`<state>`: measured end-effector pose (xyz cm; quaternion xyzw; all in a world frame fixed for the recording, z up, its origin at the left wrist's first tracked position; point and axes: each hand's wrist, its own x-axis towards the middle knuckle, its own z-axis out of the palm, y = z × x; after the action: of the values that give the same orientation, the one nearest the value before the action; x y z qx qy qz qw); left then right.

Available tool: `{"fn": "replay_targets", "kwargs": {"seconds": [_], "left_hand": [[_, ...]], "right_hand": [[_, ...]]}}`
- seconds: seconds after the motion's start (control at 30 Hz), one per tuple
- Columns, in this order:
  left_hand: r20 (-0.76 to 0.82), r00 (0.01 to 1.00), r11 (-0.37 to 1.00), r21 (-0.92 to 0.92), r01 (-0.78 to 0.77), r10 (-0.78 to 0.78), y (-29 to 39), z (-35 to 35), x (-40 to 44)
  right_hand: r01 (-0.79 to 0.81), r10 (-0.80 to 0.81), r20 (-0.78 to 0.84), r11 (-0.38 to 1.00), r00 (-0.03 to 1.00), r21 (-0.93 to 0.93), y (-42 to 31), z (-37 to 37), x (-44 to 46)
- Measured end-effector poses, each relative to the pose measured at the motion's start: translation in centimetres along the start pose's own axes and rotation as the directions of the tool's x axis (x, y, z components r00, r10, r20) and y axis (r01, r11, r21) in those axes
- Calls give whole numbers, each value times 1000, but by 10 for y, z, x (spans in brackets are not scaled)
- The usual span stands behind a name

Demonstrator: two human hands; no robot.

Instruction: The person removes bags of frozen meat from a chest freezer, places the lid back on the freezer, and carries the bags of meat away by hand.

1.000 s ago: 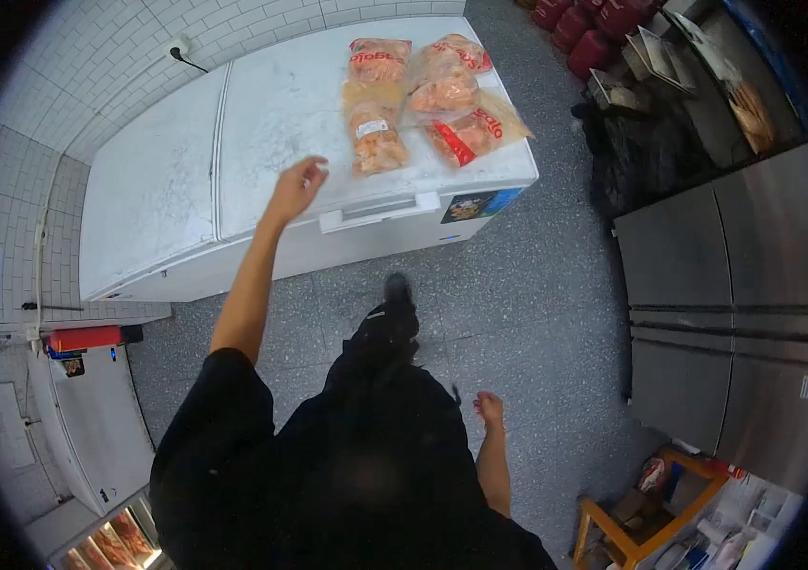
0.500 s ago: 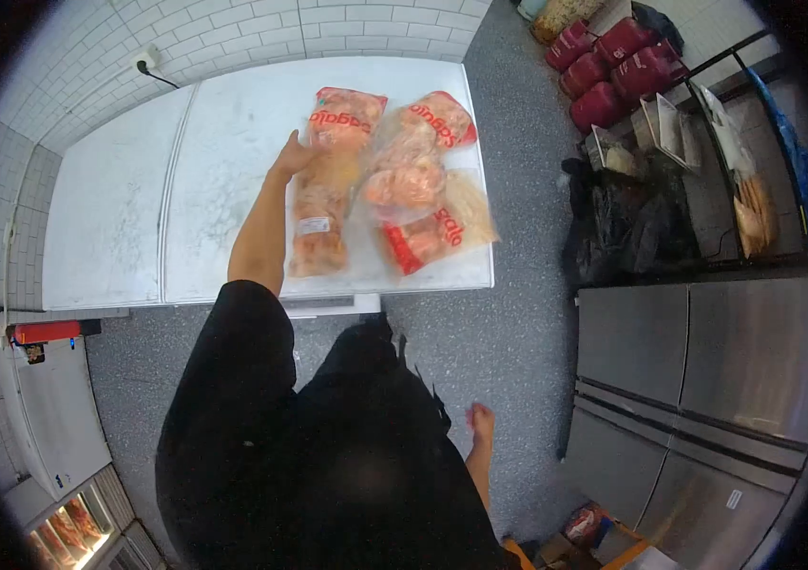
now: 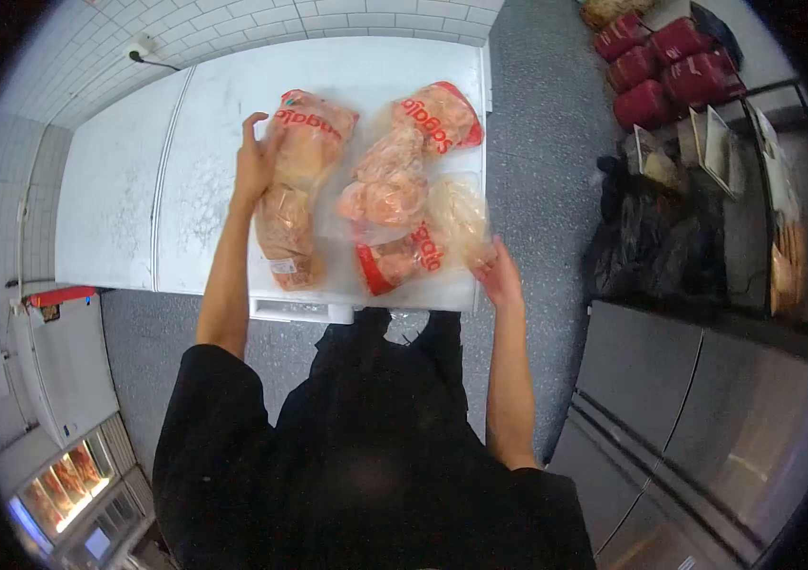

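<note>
Packs of pale pink raw meat in clear plastic bags with red lettering lie on a white chest freezer lid. My left hand is open, with its fingers apart, at the left edge of the upper left bag. Just below is a labelled bag of meat. My right hand has its fingers apart and slightly bent at the loose end of a clear plastic bag. Between the hands lie a middle bag of meat, a lower red-printed bag and an upper right bag.
A white tiled wall with a plugged-in cable stands behind the freezer. Dark red gas cylinders, black plastic bags and a steel refrigerator are at the right. A lit display case shows at lower left.
My right hand has risen from beside my body to the plastic at the freezer's right edge. My left hand and the left bags have shifted left. The view has moved too.
</note>
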<state>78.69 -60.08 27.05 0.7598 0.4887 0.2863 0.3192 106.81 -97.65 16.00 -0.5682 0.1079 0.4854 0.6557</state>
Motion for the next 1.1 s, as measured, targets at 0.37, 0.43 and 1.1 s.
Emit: {"fn": "replay_targets", "kwargs": {"seconds": [0.37,0.43,1.1], "left_hand": [[117,992,824,556,-110,53,54,-60,-58],[171,980,794,607,-23,-102,69,-60,-69],[484,874,502,746,-437,42,-45,45,-73]], "right_hand": [[439,-314,311,717,897,-542,-62,112,32],[670,-308,598,261,740,-695,-56,127,3],[384,-180,358,650,916,-656,-31,132,70]]}}
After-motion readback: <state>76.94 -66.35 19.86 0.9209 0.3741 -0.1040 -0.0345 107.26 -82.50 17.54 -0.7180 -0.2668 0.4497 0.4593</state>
